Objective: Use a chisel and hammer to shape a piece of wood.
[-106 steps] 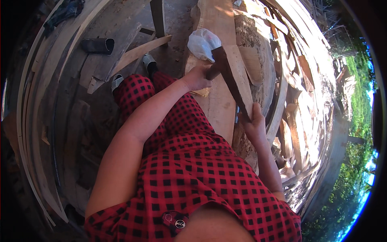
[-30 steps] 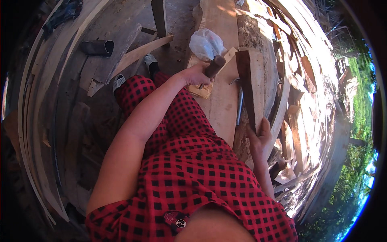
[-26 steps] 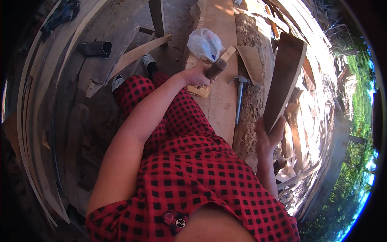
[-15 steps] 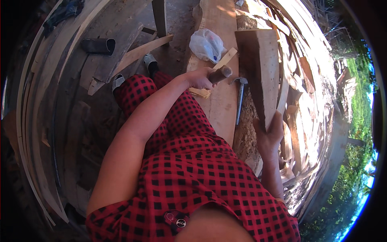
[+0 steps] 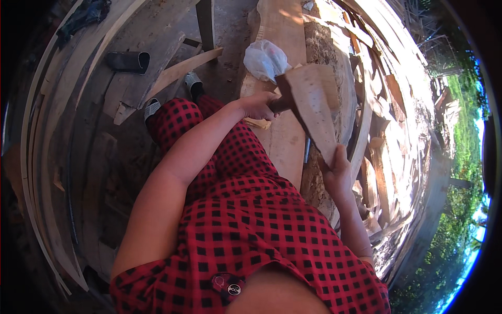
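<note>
Holding, right hand [image 5: 338, 177]: right of the frame's centre, the grip is wrapped around the narrow near end of a thick, tapered wooden paddle [image 5: 314, 99] with a pale speckled face and a dark brown edge.
Paddle's place: slanting from that grip toward the upper middle of the frame, broad end farthest; it overlaps the left hand's handle in view, and contact cannot be told.
Left hand [image 5: 259, 106]: just above the centre, fingers curled around a dark brown cylindrical handle [image 5: 281, 104]; what lies at its other end is hidden.
Paddle's handling: probably stiff, solid and heaviest at the broad end, so the narrow end suits a firm hold; dry wood should slip little.
Handle's handling: likely rigid and light; best taken around its middle, clear of the exposed end.
Under the left hand: a small pale-yellow piece of wood [image 5: 260, 123], partly covered.
Desk: a long pale wooden plank [image 5: 285, 152], carrying a crumpled translucent white plastic bag [image 5: 265, 58] in the upper middle; a slim blue shaft [image 5: 307, 150] shows near its right edge.
Right of frame: a sunlit heap of wood scraps [image 5: 384, 152].
Upper left: a short black tube [image 5: 128, 62].
</note>
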`<state>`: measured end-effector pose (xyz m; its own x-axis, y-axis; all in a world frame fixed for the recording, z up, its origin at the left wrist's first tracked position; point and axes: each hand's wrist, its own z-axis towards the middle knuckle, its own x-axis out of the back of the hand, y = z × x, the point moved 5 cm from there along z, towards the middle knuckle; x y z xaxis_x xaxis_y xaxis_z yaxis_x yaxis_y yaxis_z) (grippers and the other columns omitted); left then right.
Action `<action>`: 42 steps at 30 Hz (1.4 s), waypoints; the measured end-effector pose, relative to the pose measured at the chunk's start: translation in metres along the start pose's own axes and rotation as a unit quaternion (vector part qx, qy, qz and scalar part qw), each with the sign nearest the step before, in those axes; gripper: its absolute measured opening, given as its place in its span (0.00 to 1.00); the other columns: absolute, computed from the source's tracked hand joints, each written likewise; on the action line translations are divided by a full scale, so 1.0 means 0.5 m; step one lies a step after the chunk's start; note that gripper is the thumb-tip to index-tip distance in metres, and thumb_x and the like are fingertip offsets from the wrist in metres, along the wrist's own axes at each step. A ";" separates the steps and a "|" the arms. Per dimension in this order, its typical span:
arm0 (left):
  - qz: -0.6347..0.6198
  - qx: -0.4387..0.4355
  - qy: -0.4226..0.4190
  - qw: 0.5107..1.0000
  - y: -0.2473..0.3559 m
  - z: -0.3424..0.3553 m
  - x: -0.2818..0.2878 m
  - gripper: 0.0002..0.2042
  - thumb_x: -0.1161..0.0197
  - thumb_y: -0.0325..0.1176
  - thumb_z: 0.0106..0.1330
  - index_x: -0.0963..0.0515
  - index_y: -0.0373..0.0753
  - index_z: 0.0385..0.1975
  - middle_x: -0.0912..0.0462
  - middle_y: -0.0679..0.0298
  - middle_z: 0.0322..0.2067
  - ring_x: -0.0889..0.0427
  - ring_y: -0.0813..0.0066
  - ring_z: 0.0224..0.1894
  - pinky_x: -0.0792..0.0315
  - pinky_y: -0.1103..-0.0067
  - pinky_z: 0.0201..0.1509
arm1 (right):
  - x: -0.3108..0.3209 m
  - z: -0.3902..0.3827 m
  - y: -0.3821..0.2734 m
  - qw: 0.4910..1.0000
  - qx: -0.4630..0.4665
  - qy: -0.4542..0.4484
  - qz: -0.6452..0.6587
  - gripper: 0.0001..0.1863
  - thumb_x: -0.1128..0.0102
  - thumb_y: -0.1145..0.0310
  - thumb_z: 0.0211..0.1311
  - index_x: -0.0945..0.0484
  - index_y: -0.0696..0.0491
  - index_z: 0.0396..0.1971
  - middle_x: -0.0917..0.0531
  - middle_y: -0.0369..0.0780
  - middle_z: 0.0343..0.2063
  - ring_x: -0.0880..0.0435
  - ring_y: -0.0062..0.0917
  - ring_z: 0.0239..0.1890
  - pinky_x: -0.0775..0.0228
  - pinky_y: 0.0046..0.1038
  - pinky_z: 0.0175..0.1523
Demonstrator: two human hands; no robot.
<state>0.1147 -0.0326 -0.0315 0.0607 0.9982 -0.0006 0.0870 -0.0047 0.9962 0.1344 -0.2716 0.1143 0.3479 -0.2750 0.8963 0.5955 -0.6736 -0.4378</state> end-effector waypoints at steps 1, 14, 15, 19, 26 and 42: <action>-0.001 -0.002 -0.004 1.000 -0.001 0.004 -0.003 0.09 0.41 0.20 0.42 0.29 0.36 0.25 0.26 0.68 0.22 0.27 0.78 0.26 0.32 0.80 0.32 | -0.022 0.004 0.025 0.999 0.025 -0.021 0.034 0.24 0.35 0.75 0.47 0.36 0.55 0.45 0.21 0.48 0.26 0.20 0.44 0.31 0.30 0.32 0.34; 0.176 -0.107 -0.016 0.978 -0.007 0.004 0.007 0.15 0.45 0.17 0.41 0.25 0.36 0.32 0.23 0.65 0.27 0.25 0.75 0.33 0.31 0.78 0.38 | -0.009 0.011 0.004 0.996 0.077 -0.031 -0.016 0.23 0.37 0.78 0.47 0.35 0.56 0.43 0.22 0.47 0.25 0.20 0.40 0.30 0.30 0.28 0.36; 0.125 -0.064 -0.023 0.990 -0.022 0.003 0.001 0.17 0.45 0.17 0.41 0.25 0.37 0.34 0.22 0.65 0.27 0.24 0.74 0.34 0.31 0.78 0.39 | 0.009 0.008 -0.015 0.995 0.087 0.010 0.039 0.22 0.37 0.78 0.47 0.35 0.56 0.43 0.22 0.47 0.25 0.19 0.38 0.30 0.30 0.28 0.36; 0.083 0.000 -0.046 0.995 -0.019 -0.010 -0.004 0.16 0.45 0.16 0.39 0.26 0.34 0.32 0.23 0.66 0.28 0.25 0.76 0.33 0.31 0.81 0.40 | 0.034 -0.007 -0.056 0.977 0.090 0.107 0.164 0.20 0.38 0.77 0.50 0.35 0.56 0.42 0.21 0.45 0.27 0.19 0.29 0.32 0.30 0.27 0.37; 0.005 0.046 0.013 0.999 -0.012 -0.016 0.028 0.13 0.44 0.18 0.40 0.26 0.37 0.29 0.25 0.70 0.26 0.27 0.80 0.30 0.32 0.81 0.32 | -0.002 0.025 -0.020 0.997 0.044 -0.017 0.063 0.18 0.40 0.77 0.51 0.33 0.56 0.42 0.20 0.42 0.26 0.19 0.26 0.30 0.30 0.26 0.35; -0.089 -0.029 0.173 0.980 0.015 -0.018 0.078 0.10 0.40 0.22 0.43 0.29 0.38 0.28 0.26 0.67 0.28 0.25 0.78 0.36 0.29 0.80 0.44 | -0.024 -0.004 0.028 0.964 -0.048 0.055 0.256 0.17 0.37 0.76 0.51 0.29 0.58 0.42 0.21 0.38 0.31 0.27 0.15 0.35 0.33 0.20 0.41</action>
<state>0.1088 0.0068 -0.0234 -0.2928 0.9435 -0.1552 0.0073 0.1645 0.9864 0.1369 -0.2791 0.0979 0.4965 -0.6564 0.5680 0.2946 -0.4881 -0.8216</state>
